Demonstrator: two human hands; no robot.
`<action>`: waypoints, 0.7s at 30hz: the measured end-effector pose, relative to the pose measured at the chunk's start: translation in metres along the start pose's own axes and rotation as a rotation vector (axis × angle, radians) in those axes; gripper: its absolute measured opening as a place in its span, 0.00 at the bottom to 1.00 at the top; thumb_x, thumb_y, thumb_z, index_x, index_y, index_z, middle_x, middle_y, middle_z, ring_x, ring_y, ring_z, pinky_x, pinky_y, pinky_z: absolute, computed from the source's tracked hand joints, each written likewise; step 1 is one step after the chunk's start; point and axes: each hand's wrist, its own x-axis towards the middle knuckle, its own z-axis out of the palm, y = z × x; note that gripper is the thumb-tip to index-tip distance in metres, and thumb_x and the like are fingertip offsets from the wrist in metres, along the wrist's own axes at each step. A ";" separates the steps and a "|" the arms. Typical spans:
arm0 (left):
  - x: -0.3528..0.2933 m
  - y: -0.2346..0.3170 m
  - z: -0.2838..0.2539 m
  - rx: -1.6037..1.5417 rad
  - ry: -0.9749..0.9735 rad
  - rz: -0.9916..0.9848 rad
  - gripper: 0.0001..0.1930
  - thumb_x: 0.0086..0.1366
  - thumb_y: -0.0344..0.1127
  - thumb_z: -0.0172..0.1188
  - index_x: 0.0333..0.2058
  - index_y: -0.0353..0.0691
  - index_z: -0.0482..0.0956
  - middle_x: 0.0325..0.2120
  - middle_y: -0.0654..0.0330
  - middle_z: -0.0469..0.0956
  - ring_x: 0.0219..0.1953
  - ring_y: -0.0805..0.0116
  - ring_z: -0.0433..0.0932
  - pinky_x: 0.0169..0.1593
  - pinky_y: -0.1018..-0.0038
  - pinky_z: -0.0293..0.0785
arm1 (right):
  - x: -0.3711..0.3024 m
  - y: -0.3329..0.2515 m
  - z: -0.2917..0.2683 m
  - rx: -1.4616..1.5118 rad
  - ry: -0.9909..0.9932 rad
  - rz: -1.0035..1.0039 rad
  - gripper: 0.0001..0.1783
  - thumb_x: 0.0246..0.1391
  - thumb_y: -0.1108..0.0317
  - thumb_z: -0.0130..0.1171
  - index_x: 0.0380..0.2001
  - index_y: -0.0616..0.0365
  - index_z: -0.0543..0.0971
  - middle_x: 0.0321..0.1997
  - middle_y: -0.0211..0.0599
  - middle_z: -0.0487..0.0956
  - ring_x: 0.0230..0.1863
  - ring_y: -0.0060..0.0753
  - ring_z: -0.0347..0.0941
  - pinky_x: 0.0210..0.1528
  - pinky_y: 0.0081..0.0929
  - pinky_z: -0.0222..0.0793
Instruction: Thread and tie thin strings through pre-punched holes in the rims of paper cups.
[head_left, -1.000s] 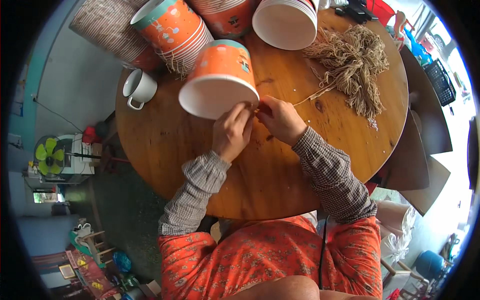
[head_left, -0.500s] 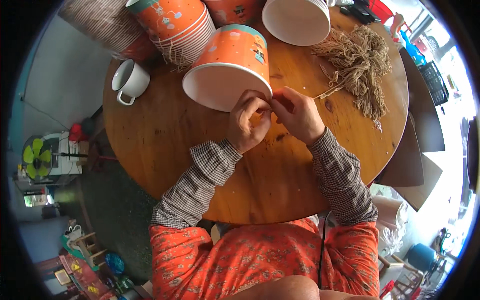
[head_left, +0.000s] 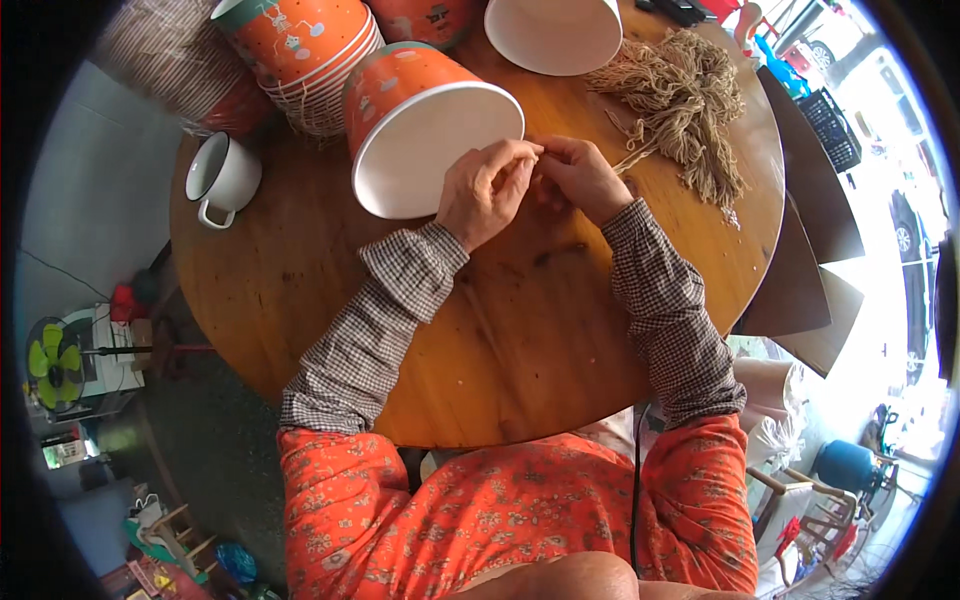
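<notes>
An orange paper bucket (head_left: 432, 148) with a white rim lies tilted on the round wooden table, its open mouth facing me. By the right side of its rim, my left hand (head_left: 484, 192) is closed in a pinch, thumb and fingertips together. My right hand (head_left: 588, 180) pinches right beside it, the two sets of fingertips meeting. What they hold between them is too small to make out. A bundle of beige twine (head_left: 695, 110) lies to the right, and a thin strand of it runs toward my right hand; whether that strand reaches my fingers is hidden.
Stacked orange buckets (head_left: 300, 50) stand at the back left, beside a plastic-wrapped stack (head_left: 165, 65). A white enamel mug (head_left: 232, 178) sits at the table's left. Another white-mouthed bucket (head_left: 555, 35) lies at the back. Cardboard sheets (head_left: 790, 270) lean at the right.
Both hands remain pinched together beside the rim. The bucket has turned, so its mouth shows more fully and its rim slants up to the right. The whole view has shifted slightly.
</notes>
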 end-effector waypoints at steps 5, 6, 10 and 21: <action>-0.001 -0.013 0.009 -0.069 0.069 -0.182 0.07 0.66 0.33 0.57 0.37 0.36 0.78 0.28 0.59 0.81 0.30 0.73 0.78 0.32 0.78 0.73 | -0.026 -0.008 -0.019 -0.322 0.009 -0.003 0.10 0.54 0.69 0.58 0.35 0.65 0.78 0.25 0.37 0.80 0.19 0.25 0.76 0.21 0.22 0.72; 0.000 -0.013 0.010 -0.007 0.099 -0.154 0.07 0.66 0.34 0.58 0.37 0.36 0.79 0.28 0.59 0.81 0.31 0.72 0.79 0.34 0.77 0.74 | -0.031 -0.014 -0.018 -0.330 0.000 -0.007 0.10 0.54 0.69 0.58 0.35 0.65 0.78 0.25 0.37 0.80 0.19 0.25 0.76 0.21 0.22 0.72; -0.006 0.000 0.012 -0.128 0.039 -0.302 0.08 0.64 0.33 0.60 0.38 0.36 0.80 0.32 0.57 0.80 0.34 0.70 0.80 0.39 0.76 0.76 | -0.048 -0.033 -0.015 -0.480 0.080 -0.204 0.08 0.54 0.71 0.58 0.34 0.66 0.77 0.25 0.35 0.79 0.19 0.23 0.75 0.22 0.20 0.71; -0.012 0.023 0.037 -0.068 -0.051 -0.246 0.08 0.61 0.27 0.61 0.39 0.36 0.79 0.35 0.57 0.79 0.39 0.68 0.79 0.41 0.74 0.77 | -0.036 -0.031 -0.027 -0.359 0.095 -0.739 0.08 0.51 0.75 0.58 0.36 0.61 0.79 0.33 0.45 0.80 0.31 0.42 0.78 0.35 0.31 0.74</action>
